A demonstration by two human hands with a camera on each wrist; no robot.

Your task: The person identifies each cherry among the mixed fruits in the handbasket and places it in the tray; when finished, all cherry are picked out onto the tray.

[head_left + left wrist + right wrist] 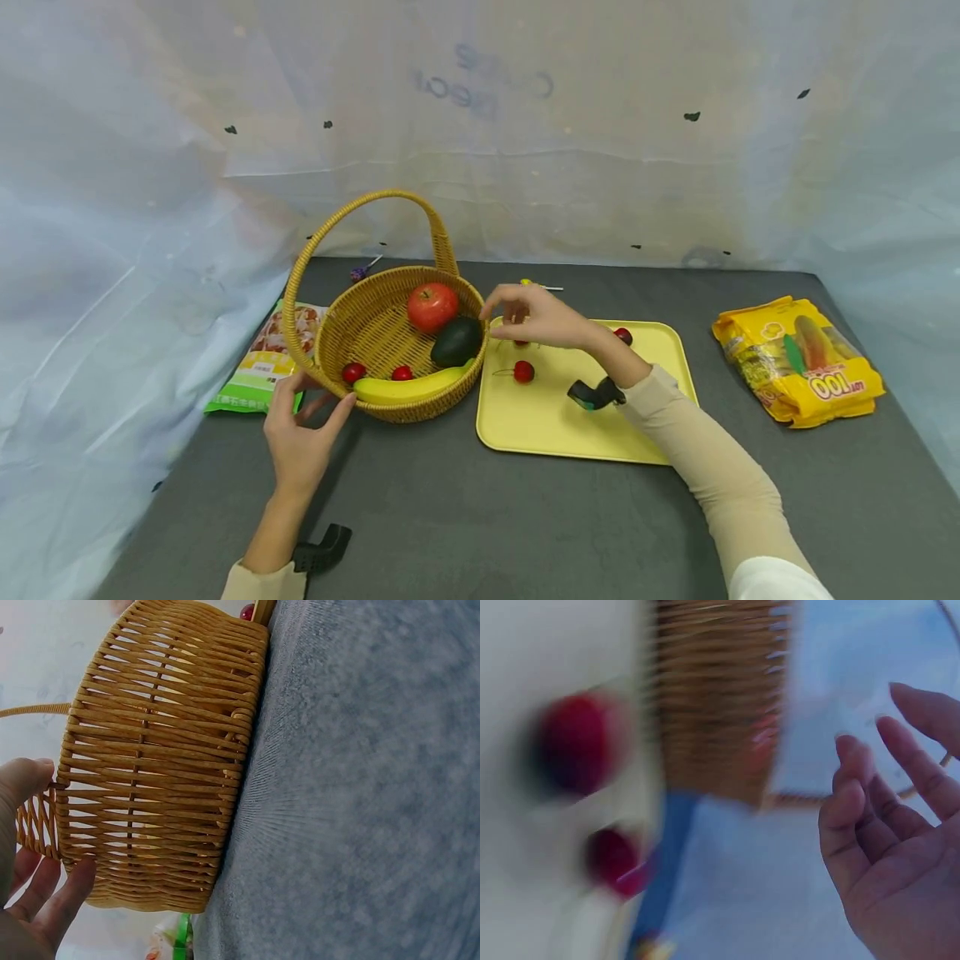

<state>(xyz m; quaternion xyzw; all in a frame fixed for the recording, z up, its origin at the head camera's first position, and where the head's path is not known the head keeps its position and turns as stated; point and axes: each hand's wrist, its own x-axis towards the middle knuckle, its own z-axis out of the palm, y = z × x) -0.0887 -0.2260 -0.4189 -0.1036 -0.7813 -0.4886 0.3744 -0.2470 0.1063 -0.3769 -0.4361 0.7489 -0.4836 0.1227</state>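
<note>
A wicker basket with a tall arched handle holds a red apple, a dark avocado, a banana and two cherries, one at the left wall and one beside the banana. My left hand grips the basket's near-left rim at the foot of the handle, thumb and fingers on either side in the left wrist view. Over the basket's right rim, by the avocado, hovers my right hand. Its fingers are loosely bent with nothing between them, as the right wrist view shows.
Right of the basket lies a yellow tray with cherries on it. A green-and-white food bag is at the left, a yellow snack bag far right. Two lollipops, one purple, lie along the table's back edge.
</note>
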